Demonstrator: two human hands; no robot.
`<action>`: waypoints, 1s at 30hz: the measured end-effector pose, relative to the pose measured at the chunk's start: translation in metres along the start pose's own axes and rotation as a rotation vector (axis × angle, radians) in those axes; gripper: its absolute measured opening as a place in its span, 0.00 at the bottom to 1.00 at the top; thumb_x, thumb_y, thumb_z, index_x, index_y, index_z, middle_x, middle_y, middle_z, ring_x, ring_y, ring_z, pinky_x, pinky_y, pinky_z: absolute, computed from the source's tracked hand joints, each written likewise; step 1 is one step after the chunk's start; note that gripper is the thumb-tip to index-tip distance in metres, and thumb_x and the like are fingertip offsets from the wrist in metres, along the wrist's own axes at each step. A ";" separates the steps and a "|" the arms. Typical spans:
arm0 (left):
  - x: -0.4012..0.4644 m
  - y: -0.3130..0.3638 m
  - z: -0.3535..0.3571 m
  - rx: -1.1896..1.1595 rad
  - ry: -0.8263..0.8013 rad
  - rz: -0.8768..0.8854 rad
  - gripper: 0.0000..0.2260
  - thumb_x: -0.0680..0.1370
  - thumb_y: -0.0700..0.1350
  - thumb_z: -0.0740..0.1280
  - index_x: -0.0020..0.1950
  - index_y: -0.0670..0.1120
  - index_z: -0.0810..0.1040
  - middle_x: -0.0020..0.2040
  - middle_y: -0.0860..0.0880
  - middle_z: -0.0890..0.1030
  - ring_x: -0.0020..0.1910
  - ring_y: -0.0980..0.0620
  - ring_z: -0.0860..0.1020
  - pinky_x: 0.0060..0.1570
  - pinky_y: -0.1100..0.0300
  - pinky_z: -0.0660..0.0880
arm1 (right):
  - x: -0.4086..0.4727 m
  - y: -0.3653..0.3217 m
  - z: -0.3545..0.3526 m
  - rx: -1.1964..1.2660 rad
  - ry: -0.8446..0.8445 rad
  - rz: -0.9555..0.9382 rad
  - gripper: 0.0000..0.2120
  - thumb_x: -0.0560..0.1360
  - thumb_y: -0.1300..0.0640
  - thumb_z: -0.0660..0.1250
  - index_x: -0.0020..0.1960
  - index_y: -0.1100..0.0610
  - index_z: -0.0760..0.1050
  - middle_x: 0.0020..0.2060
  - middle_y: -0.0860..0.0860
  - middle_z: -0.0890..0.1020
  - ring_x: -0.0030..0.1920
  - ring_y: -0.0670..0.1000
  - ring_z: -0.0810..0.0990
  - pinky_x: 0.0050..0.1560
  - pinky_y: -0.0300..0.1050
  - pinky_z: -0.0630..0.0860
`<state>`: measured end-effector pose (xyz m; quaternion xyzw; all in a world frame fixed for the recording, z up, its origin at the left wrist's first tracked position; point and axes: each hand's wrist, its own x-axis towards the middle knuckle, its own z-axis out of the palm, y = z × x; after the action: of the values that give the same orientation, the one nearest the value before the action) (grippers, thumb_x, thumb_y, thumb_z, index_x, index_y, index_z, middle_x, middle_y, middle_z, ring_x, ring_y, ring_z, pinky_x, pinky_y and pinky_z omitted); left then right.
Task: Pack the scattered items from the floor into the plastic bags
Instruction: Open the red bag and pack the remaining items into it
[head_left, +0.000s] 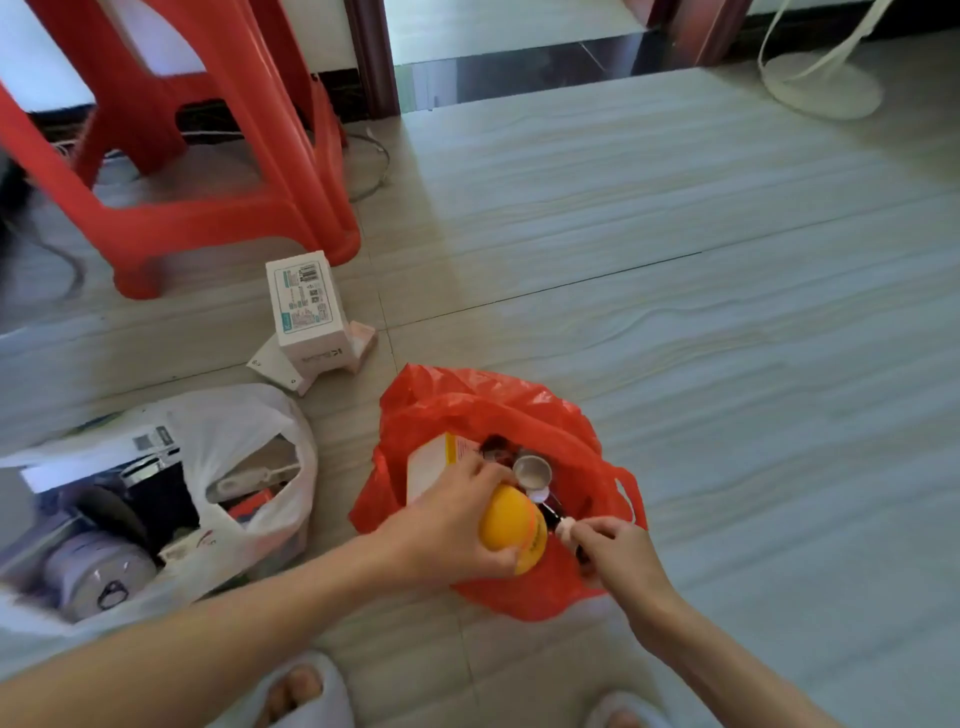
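The round yellow plastic ball (511, 530), gripped by the left hand (452, 530), hovers over the open red plastic bag (467, 410); the right hand (618, 553), just right, pinches a small dark object (563, 527).

A home: tiled floor (675, 312), red plastic stool (208, 156) beside a doorway (519, 52), slippered feet (306, 696).

arms: bare, sleeveless | feet: pale open-toe slippers (301, 696)

soft daylight from doorway, floor glare, blurred edges, wide-angle distortion
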<state>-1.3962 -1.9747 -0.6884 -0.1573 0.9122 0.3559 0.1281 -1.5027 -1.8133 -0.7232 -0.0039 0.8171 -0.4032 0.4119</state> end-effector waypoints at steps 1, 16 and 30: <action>-0.004 0.003 0.016 0.039 -0.039 0.018 0.33 0.65 0.60 0.67 0.67 0.51 0.63 0.61 0.52 0.66 0.61 0.54 0.66 0.61 0.63 0.65 | -0.001 0.016 0.002 0.060 -0.009 0.067 0.06 0.72 0.60 0.69 0.41 0.64 0.79 0.29 0.53 0.79 0.29 0.50 0.76 0.31 0.40 0.73; 0.039 0.002 0.096 0.533 0.153 0.352 0.12 0.72 0.39 0.54 0.50 0.44 0.75 0.49 0.45 0.81 0.48 0.45 0.81 0.42 0.56 0.79 | 0.023 0.060 0.011 0.145 0.219 0.086 0.07 0.76 0.54 0.65 0.51 0.55 0.77 0.49 0.56 0.82 0.53 0.57 0.79 0.58 0.54 0.75; 0.011 -0.011 -0.016 0.552 0.308 0.061 0.16 0.69 0.49 0.58 0.53 0.48 0.78 0.53 0.48 0.81 0.52 0.48 0.80 0.47 0.55 0.77 | -0.008 -0.065 0.010 -0.484 0.018 -0.693 0.17 0.76 0.57 0.64 0.65 0.55 0.71 0.59 0.49 0.77 0.60 0.47 0.74 0.54 0.26 0.61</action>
<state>-1.4046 -1.9955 -0.6872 -0.1414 0.9873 0.0707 0.0156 -1.5116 -1.8612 -0.6786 -0.3716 0.8422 -0.3144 0.2318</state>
